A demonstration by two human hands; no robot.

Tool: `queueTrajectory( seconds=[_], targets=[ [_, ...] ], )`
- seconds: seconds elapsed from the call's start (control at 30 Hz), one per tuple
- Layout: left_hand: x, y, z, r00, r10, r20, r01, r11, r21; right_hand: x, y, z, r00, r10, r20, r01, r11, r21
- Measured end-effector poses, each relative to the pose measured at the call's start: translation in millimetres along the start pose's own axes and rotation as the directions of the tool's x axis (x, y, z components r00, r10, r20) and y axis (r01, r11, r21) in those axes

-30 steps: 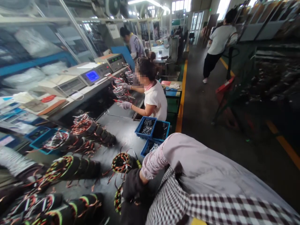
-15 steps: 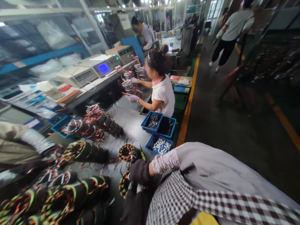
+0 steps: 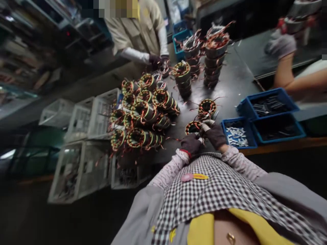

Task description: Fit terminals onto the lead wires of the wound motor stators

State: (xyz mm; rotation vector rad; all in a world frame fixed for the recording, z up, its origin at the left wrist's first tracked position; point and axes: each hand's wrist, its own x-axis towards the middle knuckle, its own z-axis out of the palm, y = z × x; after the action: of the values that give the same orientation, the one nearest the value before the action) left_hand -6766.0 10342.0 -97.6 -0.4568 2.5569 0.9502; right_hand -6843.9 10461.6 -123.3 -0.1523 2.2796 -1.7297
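Observation:
Both my hands wear dark gloves and meet at a wound stator coil (image 3: 192, 127) lying on the dark bench (image 3: 237, 81) in front of me. My left hand (image 3: 190, 144) is closed on the near side of that coil. My right hand (image 3: 214, 133) is closed beside it, its pale fingertips pinching something small at the coil's edge that I cannot make out. A second single coil (image 3: 207, 106) lies just behind.
A heap of stator coils (image 3: 143, 115) lies to the left, with upright stacks (image 3: 213, 54) behind. Blue bins (image 3: 268, 105) sit at right, one with white pieces (image 3: 236, 135). Wire crates (image 3: 81, 160) stand at left. One co-worker (image 3: 138, 30) works across the bench; another's gloved hand (image 3: 281, 44) shows at right.
The view has swung from down the aisle round to the bench in front of me. Both my hands have come together on one coil; only my right hand showed before.

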Motion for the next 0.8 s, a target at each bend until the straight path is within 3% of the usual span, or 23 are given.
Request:
queueTrajectory(
  seconds=[0.13, 0.27, 0.4, 0.6, 0.67, 0.73, 0.8],
  targets=[
    [7.7, 2.9, 5.4, 0.999, 0.045, 0.026, -0.05, 0.96, 0.274, -4.9, 6.3, 19.8, 0.999, -0.043, -0.03, 0.043, 0.999, -0.009],
    [-1.3, -4.4, 5.9, 0.992, 0.13, 0.002, -0.122, 0.923, 0.364, -2.7, 1.0, 24.2, 0.994, -0.088, -0.063, 0.082, 0.993, -0.09],
    [-13.0, -12.5, -7.0, 0.957, 0.286, 0.053, -0.28, 0.857, 0.432, -5.2, 7.2, 22.5, 0.991, -0.101, -0.089, 0.085, 0.983, -0.165],
    [-12.4, -13.0, -30.7, 0.926, 0.337, 0.168, -0.374, 0.772, 0.513, -5.1, 21.2, 22.7, 0.988, -0.152, -0.018, 0.134, 0.919, -0.371],
    [-8.7, -20.3, -45.7, 0.941, 0.31, 0.14, -0.336, 0.784, 0.523, -4.2, 23.7, 23.2, 0.988, -0.156, 0.008, 0.144, 0.894, -0.423],
    [-3.8, -31.8, -63.2, 0.975, 0.22, -0.02, -0.176, 0.829, 0.531, -4.6, 22.2, 24.3, 0.987, -0.158, 0.024, 0.152, 0.885, -0.439],
    [-0.6, -44.0, -75.8, 0.972, 0.116, -0.205, -0.012, 0.893, 0.449, -6.9, 15.9, 23.1, 0.989, -0.15, 0.017, 0.145, 0.913, -0.381]
  ],
)
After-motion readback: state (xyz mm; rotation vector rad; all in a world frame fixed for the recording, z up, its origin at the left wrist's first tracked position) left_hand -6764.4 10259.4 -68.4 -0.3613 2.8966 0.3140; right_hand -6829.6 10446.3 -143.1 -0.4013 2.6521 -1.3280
